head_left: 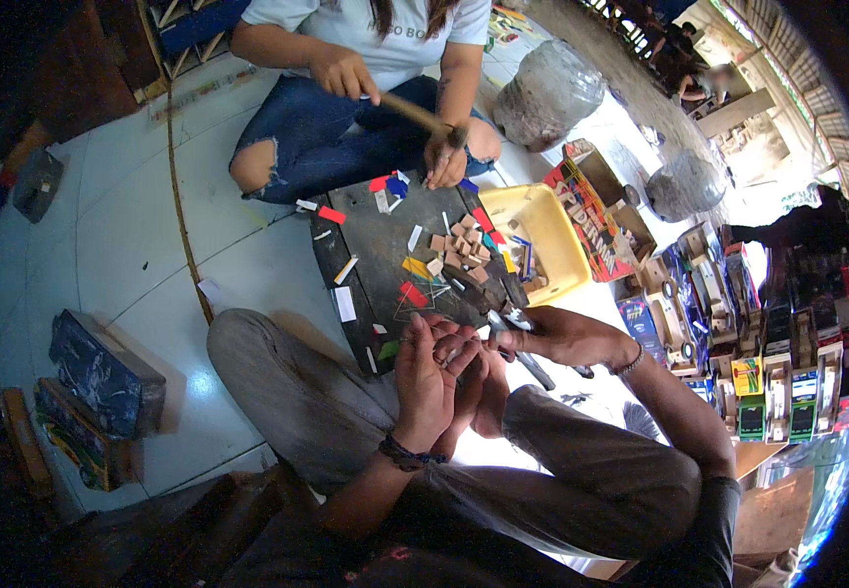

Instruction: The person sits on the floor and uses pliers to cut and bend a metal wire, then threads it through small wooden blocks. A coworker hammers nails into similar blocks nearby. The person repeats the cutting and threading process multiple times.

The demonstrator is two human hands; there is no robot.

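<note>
My right hand [566, 338] grips pliers [515, 319], whose dark handles stick out below my fingers. Close beside it, my left hand [424, 377] is held palm up with the fingers curled together; what they pinch is too small to make out. Both hands are over the near edge of a dark wooden board [365, 250]. Thin bent wire [426, 294] lies on the board just beyond my left fingertips. Around it are small wooden blocks [465, 245], a red piece [412, 294], a yellow piece [416, 267] and white strips [345, 304].
Across the board a person sits with a hammer [419, 116], one hand near the board's far edge. A yellow tub [561, 240] and a red box [586, 211] stand at the right, beside many small wooden toy vehicles [777, 397]. Dark boxes [106, 377] lie on the tiles at left.
</note>
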